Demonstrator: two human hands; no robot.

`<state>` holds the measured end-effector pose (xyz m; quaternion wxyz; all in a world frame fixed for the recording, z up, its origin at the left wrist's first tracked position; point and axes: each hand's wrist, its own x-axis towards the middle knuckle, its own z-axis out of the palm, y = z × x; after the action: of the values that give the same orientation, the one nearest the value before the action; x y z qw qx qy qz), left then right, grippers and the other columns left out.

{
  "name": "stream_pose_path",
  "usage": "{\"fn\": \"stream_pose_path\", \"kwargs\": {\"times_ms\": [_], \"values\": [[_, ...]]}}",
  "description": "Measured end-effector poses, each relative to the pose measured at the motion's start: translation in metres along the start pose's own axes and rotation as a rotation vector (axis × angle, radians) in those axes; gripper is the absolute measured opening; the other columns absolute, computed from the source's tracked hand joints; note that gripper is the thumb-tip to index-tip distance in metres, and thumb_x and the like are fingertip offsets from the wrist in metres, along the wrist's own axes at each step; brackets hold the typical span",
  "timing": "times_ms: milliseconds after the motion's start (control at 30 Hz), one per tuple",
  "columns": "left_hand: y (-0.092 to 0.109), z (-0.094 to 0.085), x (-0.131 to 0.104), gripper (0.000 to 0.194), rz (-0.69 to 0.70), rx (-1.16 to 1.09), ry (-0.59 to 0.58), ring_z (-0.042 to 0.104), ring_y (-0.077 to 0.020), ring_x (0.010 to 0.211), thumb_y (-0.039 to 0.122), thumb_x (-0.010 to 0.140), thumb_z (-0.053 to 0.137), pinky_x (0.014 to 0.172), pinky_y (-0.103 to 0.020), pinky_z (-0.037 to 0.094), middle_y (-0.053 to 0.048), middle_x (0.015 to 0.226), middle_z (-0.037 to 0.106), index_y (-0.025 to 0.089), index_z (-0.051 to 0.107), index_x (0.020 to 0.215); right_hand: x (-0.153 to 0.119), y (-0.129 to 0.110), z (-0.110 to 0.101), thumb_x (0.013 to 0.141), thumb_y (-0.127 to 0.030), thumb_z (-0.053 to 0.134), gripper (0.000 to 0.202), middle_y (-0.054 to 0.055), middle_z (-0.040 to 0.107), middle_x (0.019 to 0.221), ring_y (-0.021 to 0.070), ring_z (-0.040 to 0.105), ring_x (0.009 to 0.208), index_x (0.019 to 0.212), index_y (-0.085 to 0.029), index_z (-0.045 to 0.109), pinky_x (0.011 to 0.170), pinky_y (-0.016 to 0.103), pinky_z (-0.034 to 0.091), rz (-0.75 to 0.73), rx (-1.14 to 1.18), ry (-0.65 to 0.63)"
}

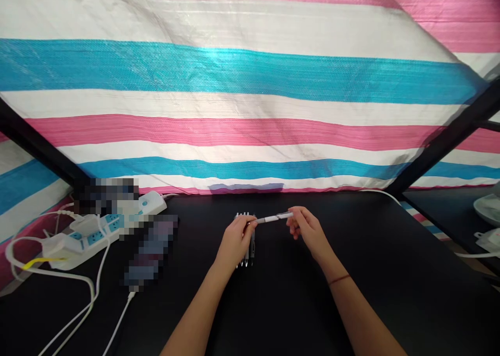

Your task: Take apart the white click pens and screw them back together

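A white pen [276,217] is held nearly level above the black table, between my two hands. My left hand [239,235] pinches its left end, which looks greyish. At the other end, the thumb and fingers of my right hand [307,226] close on the tip with the clip. Several more pens [252,249] lie side by side on the table, partly hidden under my left hand. Their pointed ends face toward me.
A white power strip [91,244] with plugs and looping white cables [91,288] lies at the left. Beside it a blurred phone-like slab [152,249] has a cable attached. Dark frame bars [437,142] and a striped sheet [250,74] bound the black table [289,304].
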<state>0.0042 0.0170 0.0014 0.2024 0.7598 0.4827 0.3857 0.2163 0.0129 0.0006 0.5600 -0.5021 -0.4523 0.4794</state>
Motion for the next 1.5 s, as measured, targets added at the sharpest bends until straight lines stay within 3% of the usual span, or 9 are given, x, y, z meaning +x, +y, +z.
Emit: {"fn": "stream_pose_path", "kwargs": {"times_ms": [100,167,400,567,767,967,1167,1367,1500], "values": [[0.003,0.000,0.000,0.021,0.005,-0.011,0.051,0.061,-0.0163,0.081,0.031,0.091,0.045,0.077,-0.029,0.049,-0.004,0.090,0.065,0.020,0.063,0.097,0.004,0.005,-0.003,0.078,-0.060,0.055,0.045,-0.008,0.035,0.044,0.0063,0.031,0.036,0.060,-0.020,0.042,0.033,0.019,0.022,0.034,-0.012,0.040],[0.003,0.000,-0.001,0.022,0.005,-0.020,0.057,0.062,-0.0162,0.081,0.033,0.091,0.047,0.077,-0.028,0.049,-0.004,0.091,0.067,0.021,0.064,0.096,0.005,0.005,-0.005,0.078,-0.058,0.056,0.046,-0.009,0.030,0.044,0.0052,0.026,0.036,0.059,-0.021,0.039,0.034,0.019,0.019,0.029,0.011,0.006],[0.002,-0.002,0.000,0.026,-0.084,-0.025,0.033,0.063,-0.0145,0.072,0.034,0.091,0.045,0.071,-0.025,0.049,-0.001,0.084,0.069,0.021,0.067,0.098,0.005,0.003,-0.008,0.077,-0.051,0.061,0.034,-0.005,0.049,0.059,0.0103,0.045,0.047,0.088,-0.021,0.051,0.038,0.020,0.033,-0.041,0.001,0.012],[0.004,0.000,0.000,0.026,-0.071,-0.043,0.035,0.063,-0.0153,0.076,0.034,0.090,0.046,0.071,-0.025,0.049,-0.002,0.089,0.070,0.021,0.067,0.098,0.007,0.008,-0.009,0.080,-0.058,0.055,0.045,-0.007,0.037,0.049,0.0063,0.033,0.039,0.061,-0.019,0.043,0.035,0.019,0.024,0.025,-0.066,0.041],[0.002,-0.001,0.000,0.028,-0.111,-0.062,0.048,0.062,-0.0152,0.070,0.036,0.090,0.046,0.069,-0.026,0.049,-0.002,0.081,0.069,0.020,0.068,0.098,0.005,0.003,-0.009,0.074,-0.055,0.063,0.037,-0.003,0.050,0.058,0.0094,0.044,0.046,0.076,-0.018,0.057,0.041,0.022,0.035,-0.002,-0.008,0.014],[0.000,-0.001,0.000,0.029,-0.122,-0.088,0.031,0.061,-0.0148,0.068,0.037,0.090,0.045,0.067,-0.025,0.049,-0.002,0.079,0.068,0.021,0.068,0.097,0.006,0.004,-0.010,0.074,-0.057,0.062,0.044,-0.004,0.043,0.049,0.0073,0.036,0.040,0.057,-0.019,0.048,0.036,0.021,0.027,0.023,-0.067,0.095],[-0.001,0.000,0.001,0.030,-0.158,-0.115,0.039,0.061,-0.0149,0.067,0.038,0.089,0.045,0.068,-0.026,0.048,-0.002,0.079,0.068,0.019,0.067,0.098,0.006,0.001,-0.012,0.071,-0.051,0.067,0.035,-0.001,0.055,0.063,0.0095,0.045,0.047,0.077,-0.017,0.059,0.038,0.021,0.034,0.107,0.041,0.040],[0.000,0.000,0.000,0.030,-0.144,-0.108,0.036,0.061,-0.0149,0.067,0.039,0.089,0.046,0.066,-0.025,0.048,-0.001,0.077,0.068,0.021,0.068,0.097,0.006,0.006,-0.013,0.074,-0.052,0.064,0.039,-0.004,0.047,0.052,0.0068,0.039,0.041,0.063,-0.017,0.054,0.037,0.020,0.030,0.058,-0.026,0.030],[0.000,0.000,0.000,0.032,-0.154,-0.107,0.032,0.061,-0.0156,0.067,0.040,0.089,0.045,0.067,-0.026,0.048,-0.002,0.077,0.068,0.020,0.068,0.098,0.008,0.006,-0.014,0.068,-0.047,0.070,0.034,-0.001,0.057,0.066,0.0090,0.047,0.048,0.084,-0.017,0.061,0.040,0.020,0.036,0.090,0.064,0.019]]}}
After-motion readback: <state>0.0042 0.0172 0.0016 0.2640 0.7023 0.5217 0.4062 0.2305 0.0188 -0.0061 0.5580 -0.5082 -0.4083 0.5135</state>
